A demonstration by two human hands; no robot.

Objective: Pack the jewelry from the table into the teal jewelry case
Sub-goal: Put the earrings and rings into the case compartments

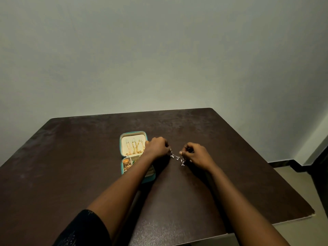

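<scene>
holding: fingers of left hand [157, 147] and right hand [196, 154] pinching ends of silver chain [176, 158] | where: over bench [230, 174], just right of open teal jewelry case [133, 133] | why: likely drawn straight, tangle-free, for packing

near right part of the teal jewelry case [133, 134] hidden under the left forearm [127, 183], gold pieces [134, 148] inside too small to tell apart, silver chain [176, 158] pinched between left hand [157, 147] and right hand [196, 154] too fine to name

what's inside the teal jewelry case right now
The teal jewelry case holds gold chains in its lid, gold pieces and something green in its tray. The left forearm covers the tray's right compartments.
</scene>
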